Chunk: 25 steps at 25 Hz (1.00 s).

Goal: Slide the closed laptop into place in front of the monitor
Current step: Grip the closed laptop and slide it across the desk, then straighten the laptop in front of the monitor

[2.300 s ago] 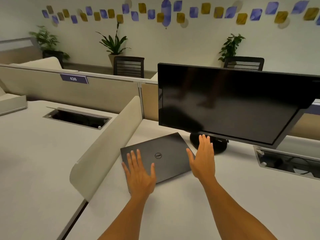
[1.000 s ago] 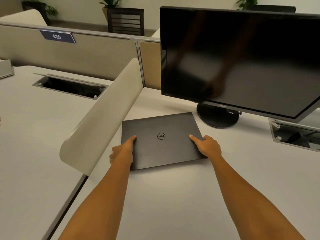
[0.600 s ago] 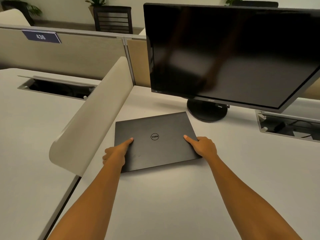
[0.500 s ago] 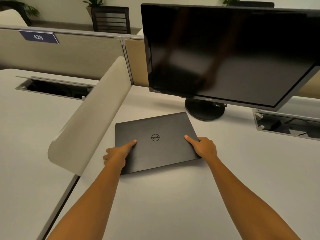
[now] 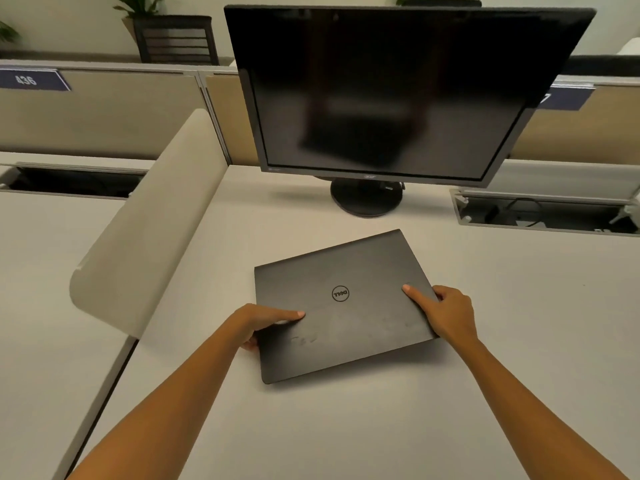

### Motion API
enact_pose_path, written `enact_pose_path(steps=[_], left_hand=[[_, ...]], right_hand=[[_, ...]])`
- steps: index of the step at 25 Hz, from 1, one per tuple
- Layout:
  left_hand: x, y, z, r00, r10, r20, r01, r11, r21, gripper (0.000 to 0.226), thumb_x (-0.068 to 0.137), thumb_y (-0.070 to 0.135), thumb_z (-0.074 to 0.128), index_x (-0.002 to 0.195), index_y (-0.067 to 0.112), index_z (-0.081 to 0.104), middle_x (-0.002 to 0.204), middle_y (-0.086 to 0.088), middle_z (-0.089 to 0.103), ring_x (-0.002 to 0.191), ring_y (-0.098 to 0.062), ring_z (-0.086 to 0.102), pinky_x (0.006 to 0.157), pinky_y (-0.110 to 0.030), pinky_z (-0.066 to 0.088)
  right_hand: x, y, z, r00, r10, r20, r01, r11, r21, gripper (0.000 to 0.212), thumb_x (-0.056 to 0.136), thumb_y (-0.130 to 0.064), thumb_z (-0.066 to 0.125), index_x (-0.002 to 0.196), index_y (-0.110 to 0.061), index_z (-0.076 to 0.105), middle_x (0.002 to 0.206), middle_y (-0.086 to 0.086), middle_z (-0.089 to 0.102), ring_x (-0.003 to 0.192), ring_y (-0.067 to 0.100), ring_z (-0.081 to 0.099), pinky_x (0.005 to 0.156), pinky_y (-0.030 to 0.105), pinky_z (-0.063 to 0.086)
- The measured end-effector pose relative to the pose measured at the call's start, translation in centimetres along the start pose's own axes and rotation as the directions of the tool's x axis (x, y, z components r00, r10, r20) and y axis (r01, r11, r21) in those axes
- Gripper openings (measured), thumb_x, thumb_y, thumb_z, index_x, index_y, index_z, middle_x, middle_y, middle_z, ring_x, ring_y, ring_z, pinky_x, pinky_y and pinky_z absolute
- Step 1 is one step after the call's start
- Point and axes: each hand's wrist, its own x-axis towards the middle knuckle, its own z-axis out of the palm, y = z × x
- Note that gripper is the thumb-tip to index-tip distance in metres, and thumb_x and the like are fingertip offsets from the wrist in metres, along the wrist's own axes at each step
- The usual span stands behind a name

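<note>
A closed black laptop (image 5: 341,304) lies flat on the pale tabletop (image 5: 346,427), near the middle of it and a bit turned, so its far right corner points toward the back edge. A round logo sits in the middle of its lid. The left hand (image 5: 258,323) grips the laptop's left side near the front corner, with the thumb pressed flat on the lid and the other fingers curled under or against the edge. The right hand (image 5: 445,311) grips the right side the same way, with one finger stretched across the lid and the rest wrapped around the edge. Both hands are clamped on the laptop and are well apart from each other, one on each side. Behind the laptop, close to the back edge of the tabletop, stands a big black monitor (image 5: 394,91) with a dark screen. Its round black stand (image 5: 365,200) rests on the tabletop, near the laptop's far edge but not touching it. A curved cream divider (image 5: 145,233) runs along the left edge of the tabletop, apart from the laptop. At the back right of the tabletop is an open cable tray (image 5: 543,214) with wires inside. A blue number sign (image 5: 29,79) hangs on the low wall at the far left.
</note>
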Motion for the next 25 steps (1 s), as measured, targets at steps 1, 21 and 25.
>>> enact_pose_path(steps=[1, 21, 25], left_hand=[[-0.3, 0.0, 0.8, 1.000, 0.011, 0.014, -0.011, 0.999, 0.046, 0.084, 0.060, 0.060, 0.088, 0.115, 0.012, 0.047, 0.120, -0.007, 0.050, 0.107, -0.029, 0.056, 0.087, -0.040, 0.053], [-5.8, -1.6, 9.2, 0.991, 0.119, -0.057, -0.095, 0.945, 0.313, 0.108, 0.056, 0.043, 0.097, 0.138, 0.005, 0.039, 0.129, -0.018, 0.054, 0.105, -0.040, 0.067, 0.074, -0.048, 0.063], [-6.6, -2.0, 11.4, 0.907, 0.405, -0.116, -0.278, 0.782, 0.558, 0.160, 0.046, 0.054, 0.096, 0.157, 0.021, -0.013, 0.162, -0.013, -0.008, 0.147, -0.048, 0.016, 0.112, -0.053, 0.039]], right_hand=[[-0.8, 0.9, -0.8, 1.000, 0.009, -0.016, -0.009, 1.000, -0.001, 0.068, 0.069, -0.075, 0.066, 0.055, -0.010, 0.048, 0.052, 0.009, 0.055, 0.049, 0.017, 0.048, 0.050, 0.029, 0.036], [-2.7, 3.8, -8.6, 0.914, -0.258, -0.313, 0.130, 0.918, -0.375, 0.038, 0.086, -0.054, 0.064, 0.077, -0.017, 0.068, 0.068, 0.003, 0.069, 0.054, 0.013, 0.054, 0.058, 0.020, 0.042], [0.8, 3.3, -6.9, 0.999, -0.008, 0.046, 0.021, 0.957, -0.290, 0.059, 0.081, -0.051, 0.072, 0.124, -0.014, 0.056, 0.120, 0.013, 0.065, 0.099, 0.029, 0.064, 0.085, 0.038, 0.052]])
